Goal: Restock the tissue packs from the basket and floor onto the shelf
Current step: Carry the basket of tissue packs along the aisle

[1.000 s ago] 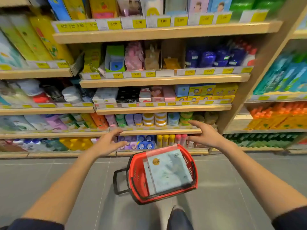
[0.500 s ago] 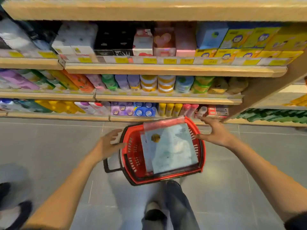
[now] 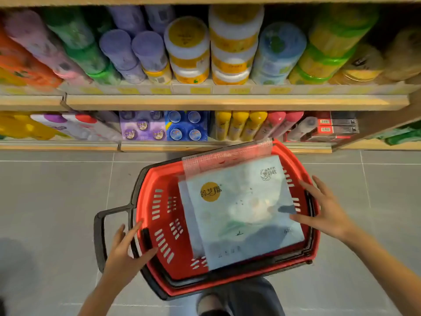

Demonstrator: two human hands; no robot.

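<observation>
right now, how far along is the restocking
Nothing looks done yet: the tissue pack lies in the red basket. In hand: the right hand touches the pack's right edge, the left hand is at the basket's left rim; neither grips it. Left: lifting it onto the shelf.

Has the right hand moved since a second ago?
Yes. The right hand was beyond the red basket's far rim, near the shelves; now it rests on the tissue pack, over the basket.
</observation>
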